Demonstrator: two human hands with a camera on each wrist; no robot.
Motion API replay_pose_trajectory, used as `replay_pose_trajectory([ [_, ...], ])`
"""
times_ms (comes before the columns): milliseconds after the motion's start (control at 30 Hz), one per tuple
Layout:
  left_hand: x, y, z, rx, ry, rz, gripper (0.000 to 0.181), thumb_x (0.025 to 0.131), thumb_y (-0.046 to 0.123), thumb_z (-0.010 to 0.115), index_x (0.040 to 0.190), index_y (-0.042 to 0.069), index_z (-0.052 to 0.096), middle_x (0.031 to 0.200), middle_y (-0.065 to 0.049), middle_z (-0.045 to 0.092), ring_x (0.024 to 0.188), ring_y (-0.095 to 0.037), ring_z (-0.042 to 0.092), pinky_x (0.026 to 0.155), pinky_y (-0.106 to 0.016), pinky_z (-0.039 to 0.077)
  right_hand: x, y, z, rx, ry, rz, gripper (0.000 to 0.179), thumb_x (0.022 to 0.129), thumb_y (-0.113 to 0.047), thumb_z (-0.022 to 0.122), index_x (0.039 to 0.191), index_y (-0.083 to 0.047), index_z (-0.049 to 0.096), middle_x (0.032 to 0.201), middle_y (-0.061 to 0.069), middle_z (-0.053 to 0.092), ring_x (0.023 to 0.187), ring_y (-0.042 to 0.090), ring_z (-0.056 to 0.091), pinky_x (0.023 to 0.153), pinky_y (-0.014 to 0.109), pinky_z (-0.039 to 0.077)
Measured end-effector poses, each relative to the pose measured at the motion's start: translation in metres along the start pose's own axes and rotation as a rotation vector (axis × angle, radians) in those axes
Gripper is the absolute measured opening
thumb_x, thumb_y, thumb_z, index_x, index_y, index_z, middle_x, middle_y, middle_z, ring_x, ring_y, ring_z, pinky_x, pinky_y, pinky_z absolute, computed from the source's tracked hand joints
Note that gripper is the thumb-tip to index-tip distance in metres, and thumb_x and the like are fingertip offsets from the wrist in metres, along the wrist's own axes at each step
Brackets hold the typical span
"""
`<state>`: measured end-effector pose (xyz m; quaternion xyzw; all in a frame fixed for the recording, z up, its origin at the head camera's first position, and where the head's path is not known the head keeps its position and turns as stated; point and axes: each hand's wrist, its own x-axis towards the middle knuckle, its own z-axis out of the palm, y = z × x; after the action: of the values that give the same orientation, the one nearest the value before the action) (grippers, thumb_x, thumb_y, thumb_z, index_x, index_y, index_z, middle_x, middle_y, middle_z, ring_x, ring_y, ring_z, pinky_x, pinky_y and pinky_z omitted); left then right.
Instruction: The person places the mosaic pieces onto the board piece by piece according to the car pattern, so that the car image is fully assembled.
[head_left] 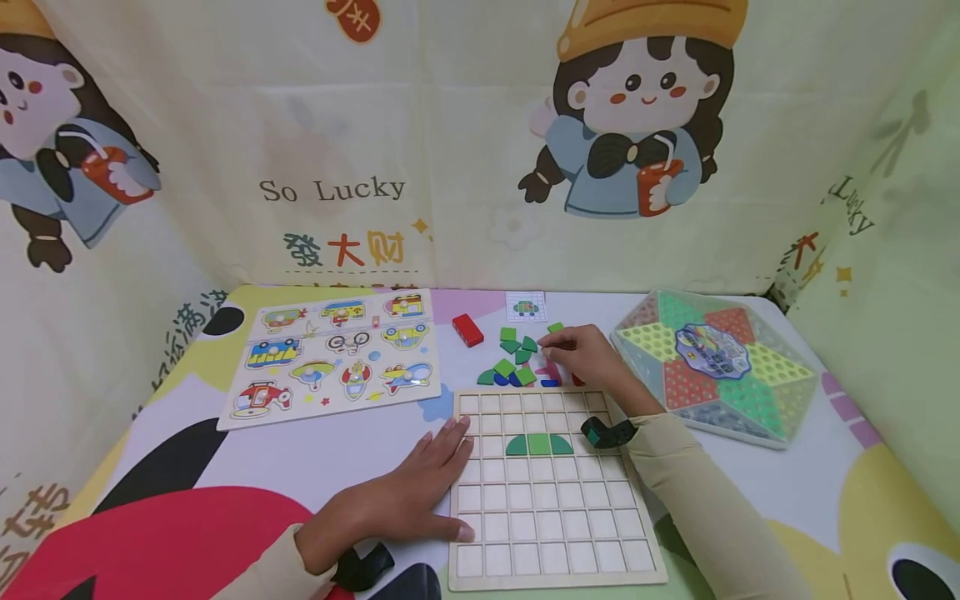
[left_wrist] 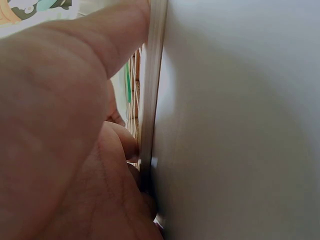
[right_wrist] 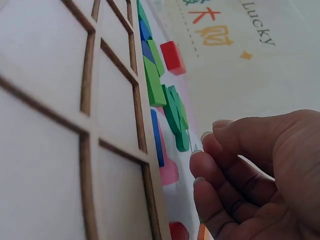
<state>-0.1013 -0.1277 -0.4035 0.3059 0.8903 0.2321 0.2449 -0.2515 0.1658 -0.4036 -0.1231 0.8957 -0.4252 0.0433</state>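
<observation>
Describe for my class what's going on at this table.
A person's left hand rests on the left edge of a wooden grid board. Their right hand is at the loose coloured pieces beyond it; whether it holds one isn't clear. On the board, a green square sits between two rounded green pieces. A small picture card lies beyond the loose ones.

Bare left hand (head_left: 408, 492) lies palm down, fingers extended, thumb spread. Bare right hand (head_left: 592, 358) is farther forward, fingers bent, thumb near index fingertip. Beige-sleeved left forearm (head_left: 270, 571) and beige-sleeved right forearm (head_left: 697, 500) angle inward.
</observation>
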Motion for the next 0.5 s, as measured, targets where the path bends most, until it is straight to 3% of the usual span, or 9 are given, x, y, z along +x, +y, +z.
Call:
replay_pose_trajectory([
  [233, 0.000, -0.001, 0.000, 0.009, -0.001, -0.010, 0.105, 0.080, 0.062, 0.067, 0.157, 0.010, 0.016, 0.163, 0.000, -0.007, 0.147, -0.019, -0.012, 0.116, -0.050, 0.000, 0.012, -0.004, 0.010, 0.055, 0.028, 0.063, 0.019, 0.094, -0.009, 0.064, 0.110, -0.005, 0.073, 0.112, 0.012, 0.068, 0.101, 0.026, 0.061, 0.086, 0.037, 0.052],
  [500, 0.000, 0.001, -0.001, 0.003, -0.002, -0.006, 0.105, 0.081, 0.061, 0.068, 0.156, 0.009, 0.016, 0.163, -0.001, -0.007, 0.147, -0.020, -0.012, 0.116, -0.051, 0.000, 0.022, -0.005, 0.016, 0.076, 0.070, 0.069, 0.021, 0.094, -0.009, 0.063, 0.113, -0.003, 0.072, 0.114, 0.014, 0.067, 0.101, 0.027, 0.062, 0.086, 0.037, 0.052],
])
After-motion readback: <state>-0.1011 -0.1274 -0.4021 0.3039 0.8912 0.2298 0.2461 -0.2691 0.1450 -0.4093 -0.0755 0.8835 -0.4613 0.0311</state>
